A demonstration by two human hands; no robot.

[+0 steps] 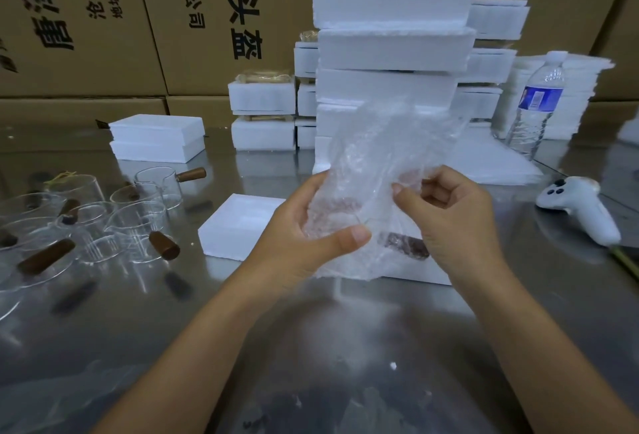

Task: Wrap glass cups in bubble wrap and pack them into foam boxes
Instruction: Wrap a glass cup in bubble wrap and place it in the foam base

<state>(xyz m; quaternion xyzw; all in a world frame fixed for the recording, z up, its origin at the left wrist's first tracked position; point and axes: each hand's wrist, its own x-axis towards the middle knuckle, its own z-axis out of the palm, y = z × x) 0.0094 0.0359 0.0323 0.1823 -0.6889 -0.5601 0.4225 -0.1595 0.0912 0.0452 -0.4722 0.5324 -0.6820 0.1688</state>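
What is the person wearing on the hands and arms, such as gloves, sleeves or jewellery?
Nothing is worn. The left hand and the right hand are bare: no gloves, rings or watch. The left forearm and the right forearm are bare too; no sleeve shows.

The glass cup (340,222) gripped in the left hand (304,226) is veiled by the bubble wrap (380,157); only its dark handle (408,246) is made out beside the right hand (453,216). The foam box (235,229) behind both hands is partly covered. The loose cups (34,236) far left of the left hand are blurred and cropped.
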